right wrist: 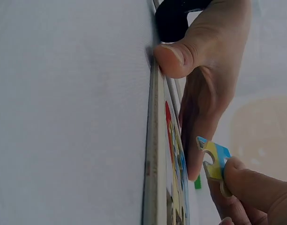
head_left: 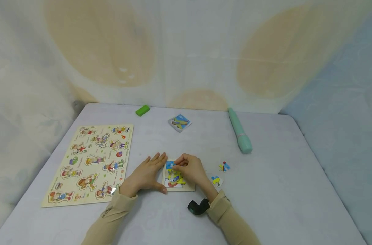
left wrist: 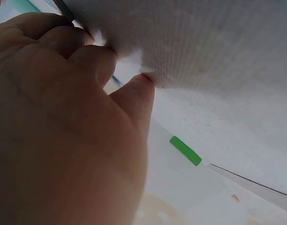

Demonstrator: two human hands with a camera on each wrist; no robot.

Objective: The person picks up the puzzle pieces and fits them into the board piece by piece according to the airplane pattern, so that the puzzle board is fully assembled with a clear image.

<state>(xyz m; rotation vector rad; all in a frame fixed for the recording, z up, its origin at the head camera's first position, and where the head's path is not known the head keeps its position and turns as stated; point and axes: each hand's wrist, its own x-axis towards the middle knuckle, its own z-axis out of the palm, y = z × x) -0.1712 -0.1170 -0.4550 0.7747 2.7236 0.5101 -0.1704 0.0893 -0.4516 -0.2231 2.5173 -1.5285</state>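
Note:
A small jigsaw board (head_left: 190,188) with a yellow and blue picture lies flat near the front middle of the table. My left hand (head_left: 147,174) rests with fingers spread along its left side, the thumb at the lower left corner in the head view. Above the board, my right hand (head_left: 192,169) pinches a jigsaw piece (right wrist: 214,159) between thumb and finger; blue and yellow show on it in the right wrist view. Right of the board lie two loose bits, a jigsaw piece (head_left: 224,166) with blue and red and another piece (head_left: 216,180) with yellow and blue.
A large wooden puzzle board (head_left: 124,136) with sports figures covers the left side. Toward the back are a green block (head_left: 142,110) and a square picture packet (head_left: 180,122). A long mint-green tapered object (head_left: 239,134) lies at right. A black device (head_left: 199,207) sits by my right wrist.

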